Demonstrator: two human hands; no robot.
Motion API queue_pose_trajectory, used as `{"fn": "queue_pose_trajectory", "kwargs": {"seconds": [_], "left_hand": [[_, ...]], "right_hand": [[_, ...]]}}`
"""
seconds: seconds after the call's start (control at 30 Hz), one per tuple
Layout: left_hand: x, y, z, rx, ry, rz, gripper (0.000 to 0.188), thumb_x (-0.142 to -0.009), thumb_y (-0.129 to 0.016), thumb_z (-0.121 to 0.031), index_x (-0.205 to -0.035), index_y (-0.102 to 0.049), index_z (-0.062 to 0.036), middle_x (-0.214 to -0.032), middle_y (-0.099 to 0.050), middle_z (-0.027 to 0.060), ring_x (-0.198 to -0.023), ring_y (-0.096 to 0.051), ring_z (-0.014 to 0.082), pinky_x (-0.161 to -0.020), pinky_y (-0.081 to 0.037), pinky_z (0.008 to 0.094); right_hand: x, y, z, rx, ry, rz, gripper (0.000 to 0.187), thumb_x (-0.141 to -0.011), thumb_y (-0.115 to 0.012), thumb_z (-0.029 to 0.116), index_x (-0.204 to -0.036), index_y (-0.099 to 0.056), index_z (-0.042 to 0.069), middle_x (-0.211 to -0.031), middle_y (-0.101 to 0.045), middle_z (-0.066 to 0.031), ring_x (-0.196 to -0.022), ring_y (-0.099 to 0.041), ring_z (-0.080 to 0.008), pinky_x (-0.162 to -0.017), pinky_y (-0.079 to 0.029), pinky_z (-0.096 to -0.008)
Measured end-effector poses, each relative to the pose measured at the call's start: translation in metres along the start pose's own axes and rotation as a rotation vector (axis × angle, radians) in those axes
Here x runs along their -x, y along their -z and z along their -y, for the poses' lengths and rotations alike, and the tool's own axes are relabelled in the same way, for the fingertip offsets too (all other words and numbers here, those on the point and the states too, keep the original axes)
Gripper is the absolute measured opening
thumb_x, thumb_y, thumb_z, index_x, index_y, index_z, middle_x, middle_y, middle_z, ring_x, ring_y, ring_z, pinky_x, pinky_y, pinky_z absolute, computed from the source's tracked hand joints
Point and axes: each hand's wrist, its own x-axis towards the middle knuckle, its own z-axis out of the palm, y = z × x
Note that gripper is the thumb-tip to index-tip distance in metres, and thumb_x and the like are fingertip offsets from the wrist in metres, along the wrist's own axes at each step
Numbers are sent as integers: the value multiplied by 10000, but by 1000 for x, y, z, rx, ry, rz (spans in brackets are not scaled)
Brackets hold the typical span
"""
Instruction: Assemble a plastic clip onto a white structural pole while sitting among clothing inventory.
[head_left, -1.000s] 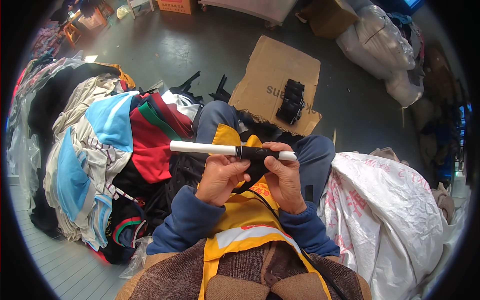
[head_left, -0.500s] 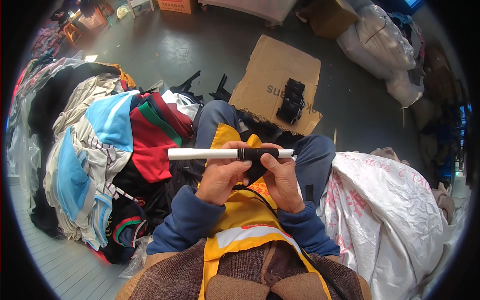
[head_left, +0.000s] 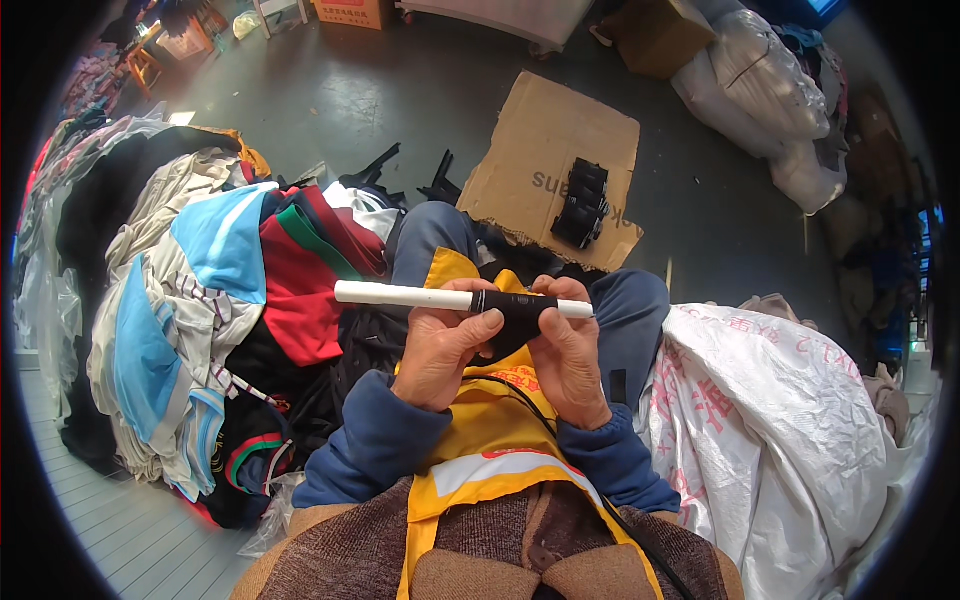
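A white tube (head_left: 400, 295) lies crosswise over my lap, its long bare part to the left and a short end showing at the right. Black cloth (head_left: 517, 308) wraps its right half, and a loose part hangs below between my hands. My left hand (head_left: 443, 352) is closed on the cloth and tube, thumb on the cloth's left edge. Near the right end, my right hand (head_left: 568, 368) pinches the cloth against the tube, its thumb below and fingers partly hidden behind. Under my hands is a yellow apron (head_left: 490, 420).
Several black rolled bands (head_left: 582, 203) stand on a flat cardboard sheet (head_left: 520, 130) ahead. Piled garments (head_left: 210, 300) lie at my left. A large white woven sack (head_left: 770, 430) sits at my right. Black pieces (head_left: 375, 165) lie on the grey floor beyond my left knee.
The tube has tilted slightly, its left end a little higher and its right end a little lower. My right thumb has shifted right along the cloth.
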Motion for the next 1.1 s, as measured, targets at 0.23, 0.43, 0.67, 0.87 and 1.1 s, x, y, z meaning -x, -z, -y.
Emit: {"fn": "queue_pose_trajectory", "kwargs": {"seconds": [0.23, 0.43, 0.67, 0.87, 1.1], "left_hand": [[1, -2, 0, 11, 78, 21, 302, -773, -662, -28, -1044, -528, -26, -843, -564, 48, -665, -538, 87, -492, -435, 181], [-2, 11, 3, -76, 81, -5, 235, -774, -641, -8, -989, -548, -9, -818, -564, 49, -654, -541, 106, -513, -448, 209], [-2, 14, 1, 80, 169, 40, 147, -826, -575, -14, -963, -542, 29, -841, -568, 63, -697, -560, 133, -560, -482, 251], [0, 2, 5, 116, 100, 34, 323, -802, -614, -12, -1089, -470, -42, -969, -540, 79, -812, -577, 147, -632, -527, 266], [1, 6, -4, 74, 2, -19, 287, -804, -606, -18, -1063, -488, -58, -885, -569, 58, -758, -617, 158, -594, -526, 271]], "right_hand": [[1, 7, -4, 116, -111, -17, 237, -788, -651, 16, -1003, -567, 68, -976, -566, -38, -913, -555, -149, -839, -453, -265], [2, 4, -1, 114, -79, -8, 272, -771, -640, -41, -993, -564, 99, -1029, -571, -50, -949, -550, -162, -867, -451, -287], [-2, 4, -4, -4, -54, -30, 272, -761, -626, -89, -944, -554, 99, -1018, -558, -59, -961, -540, -162, -873, -446, -260], [0, 9, -6, 37, -45, 6, 251, -760, -627, -89, -899, -547, 105, -981, -552, -46, -931, -536, -157, -852, -451, -266], [-7, 26, 3, -23, 11, 30, 133, -824, -611, 22, -926, -553, 83, -973, -547, -45, -883, -536, -121, -834, -451, -262]]}}
